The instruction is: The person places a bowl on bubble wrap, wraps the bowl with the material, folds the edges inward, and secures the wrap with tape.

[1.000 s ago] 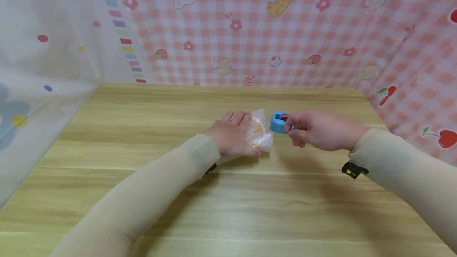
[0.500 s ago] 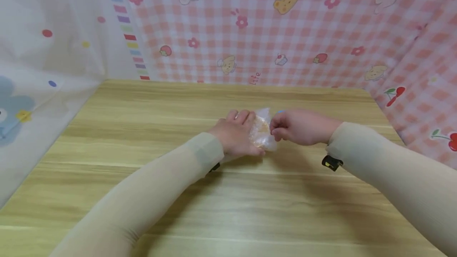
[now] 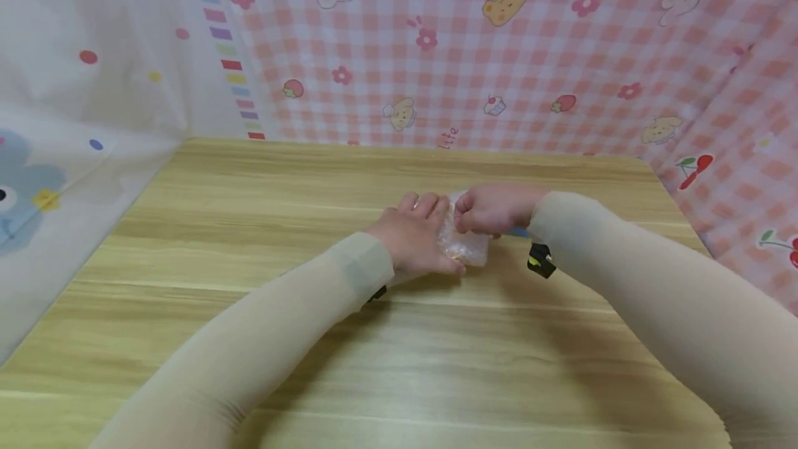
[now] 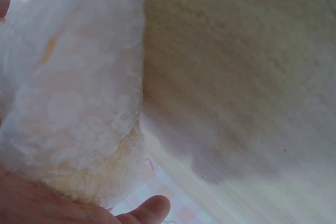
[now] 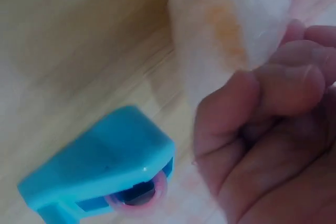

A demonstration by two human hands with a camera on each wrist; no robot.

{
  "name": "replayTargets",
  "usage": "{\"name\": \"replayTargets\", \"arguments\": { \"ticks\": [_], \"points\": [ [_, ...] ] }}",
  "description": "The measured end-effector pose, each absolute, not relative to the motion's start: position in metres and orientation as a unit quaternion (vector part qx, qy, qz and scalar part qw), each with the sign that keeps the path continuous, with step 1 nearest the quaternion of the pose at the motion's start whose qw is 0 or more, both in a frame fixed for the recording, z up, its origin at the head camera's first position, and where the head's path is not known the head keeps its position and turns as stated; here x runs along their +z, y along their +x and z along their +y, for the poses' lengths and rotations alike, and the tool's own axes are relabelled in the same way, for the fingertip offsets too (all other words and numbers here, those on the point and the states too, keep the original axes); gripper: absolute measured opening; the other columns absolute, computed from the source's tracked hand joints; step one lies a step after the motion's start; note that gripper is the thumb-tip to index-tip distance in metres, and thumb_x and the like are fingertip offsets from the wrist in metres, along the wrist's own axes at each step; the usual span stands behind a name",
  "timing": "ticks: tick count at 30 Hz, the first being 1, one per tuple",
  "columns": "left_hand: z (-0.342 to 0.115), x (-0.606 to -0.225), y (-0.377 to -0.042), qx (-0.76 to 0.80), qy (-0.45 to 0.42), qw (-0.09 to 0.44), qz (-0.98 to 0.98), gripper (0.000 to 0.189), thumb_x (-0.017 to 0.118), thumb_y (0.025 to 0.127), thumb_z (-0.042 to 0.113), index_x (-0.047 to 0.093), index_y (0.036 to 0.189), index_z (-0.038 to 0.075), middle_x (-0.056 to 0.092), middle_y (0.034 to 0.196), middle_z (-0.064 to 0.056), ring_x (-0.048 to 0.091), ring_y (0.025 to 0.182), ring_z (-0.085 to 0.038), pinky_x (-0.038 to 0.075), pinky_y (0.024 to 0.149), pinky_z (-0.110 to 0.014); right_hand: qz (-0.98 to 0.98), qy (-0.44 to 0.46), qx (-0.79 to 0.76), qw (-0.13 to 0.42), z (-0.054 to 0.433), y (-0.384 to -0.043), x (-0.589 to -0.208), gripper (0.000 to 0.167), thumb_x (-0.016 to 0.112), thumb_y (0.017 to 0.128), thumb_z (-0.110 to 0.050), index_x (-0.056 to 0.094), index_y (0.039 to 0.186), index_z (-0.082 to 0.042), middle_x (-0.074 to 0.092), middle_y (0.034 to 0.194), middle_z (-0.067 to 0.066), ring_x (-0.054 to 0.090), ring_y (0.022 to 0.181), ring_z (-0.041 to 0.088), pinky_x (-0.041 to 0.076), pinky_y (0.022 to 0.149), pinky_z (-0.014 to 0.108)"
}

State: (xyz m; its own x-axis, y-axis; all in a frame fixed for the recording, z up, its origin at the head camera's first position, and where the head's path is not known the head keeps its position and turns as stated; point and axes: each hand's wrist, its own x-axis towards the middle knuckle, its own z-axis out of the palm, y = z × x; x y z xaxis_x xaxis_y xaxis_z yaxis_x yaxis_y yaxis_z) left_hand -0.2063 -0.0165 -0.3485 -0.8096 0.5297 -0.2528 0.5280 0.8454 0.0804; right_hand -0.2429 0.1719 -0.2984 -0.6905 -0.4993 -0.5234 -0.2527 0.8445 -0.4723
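A bundle in bubble wrap (image 3: pixel 464 248), with something orange-yellow showing through, lies on the table. My left hand (image 3: pixel 411 235) holds it from the left, fingers over the far side and thumb along the near side. In the left wrist view the wrap (image 4: pixel 79 93) fills the space above the palm. My right hand (image 3: pixel 495 206) is at the bundle's right side, thumb and forefinger pinched together by the wrap; the piece of tape there is too clear to make out. Beside it, a blue tape dispenser (image 5: pixel 105 156) carries a pinkish roll (image 5: pixel 139 195), mostly hidden in the head view.
The wood-grain table (image 3: pixel 399 366) extends around both hands. A pink checked cloth (image 3: pixel 374 40) hangs along the back and right, a white patterned cloth (image 3: pixel 81 102) on the left. A small black device (image 3: pixel 541 260) is strapped at my right wrist.
My right hand has left the tape dispenser and moved left onto the bundle's right side, with its fingers still pinched. The left hand stays on the bundle. The head view has shifted slightly.
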Motion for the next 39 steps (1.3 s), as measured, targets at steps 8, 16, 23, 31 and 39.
{"name": "replayTargets", "arguments": {
  "ticks": [8,16,23,31,39],
  "points": [
    [-0.014,-0.347,-0.205,0.004,0.284,0.129,0.950,0.124,0.050,0.085,0.088,0.004,0.171,0.011,0.010,0.178,-0.008,0.019,0.158,-0.035,0.038,0.121,-0.058,0.925,-0.170,-0.087,0.329,0.164,-0.252,-0.300,0.018,0.052,0.095,-0.017,0.057,0.078,-0.013,0.051,0.069,-0.001,0.043,0.053,0.009,0.038,0.049,0.022],
    [-0.013,-0.347,-0.206,-0.006,0.279,0.139,0.950,0.124,0.049,0.086,0.089,0.002,0.171,0.011,0.007,0.179,-0.008,0.015,0.160,-0.036,0.035,0.124,-0.059,0.936,-0.195,-0.009,0.291,0.162,-0.253,-0.293,0.027,0.050,0.102,-0.022,0.070,0.094,-0.006,0.064,0.079,0.004,0.056,0.065,0.015,0.047,0.062,0.027],
    [-0.014,-0.346,-0.205,0.001,0.277,0.139,0.951,0.124,0.049,0.085,0.089,0.003,0.171,0.012,0.008,0.178,-0.007,0.015,0.161,-0.036,0.035,0.124,-0.058,0.930,-0.193,-0.058,0.307,0.165,-0.250,-0.284,0.029,0.051,0.107,-0.023,0.073,0.112,-0.005,0.070,0.104,0.011,0.054,0.076,0.016,0.046,0.068,0.029],
    [-0.015,-0.346,-0.206,0.002,0.279,0.135,0.951,0.124,0.050,0.085,0.089,0.004,0.171,0.011,0.009,0.178,-0.008,0.016,0.160,-0.037,0.037,0.122,-0.059,0.916,-0.236,-0.071,0.315,0.161,-0.247,-0.286,0.025,0.053,0.106,-0.023,0.067,0.088,-0.011,0.054,0.076,-0.001,0.051,0.073,0.015,0.043,0.068,0.029],
    [-0.016,-0.347,-0.205,-0.002,0.281,0.134,0.950,0.123,0.050,0.085,0.088,0.004,0.171,0.012,0.008,0.179,-0.007,0.016,0.160,-0.036,0.037,0.122,-0.059,0.935,-0.234,-0.025,0.267,0.149,-0.246,-0.303,0.026,0.055,0.100,-0.022,0.075,0.097,-0.006,0.073,0.095,0.008,0.065,0.087,0.022,0.055,0.090,0.042]
  ]
}}
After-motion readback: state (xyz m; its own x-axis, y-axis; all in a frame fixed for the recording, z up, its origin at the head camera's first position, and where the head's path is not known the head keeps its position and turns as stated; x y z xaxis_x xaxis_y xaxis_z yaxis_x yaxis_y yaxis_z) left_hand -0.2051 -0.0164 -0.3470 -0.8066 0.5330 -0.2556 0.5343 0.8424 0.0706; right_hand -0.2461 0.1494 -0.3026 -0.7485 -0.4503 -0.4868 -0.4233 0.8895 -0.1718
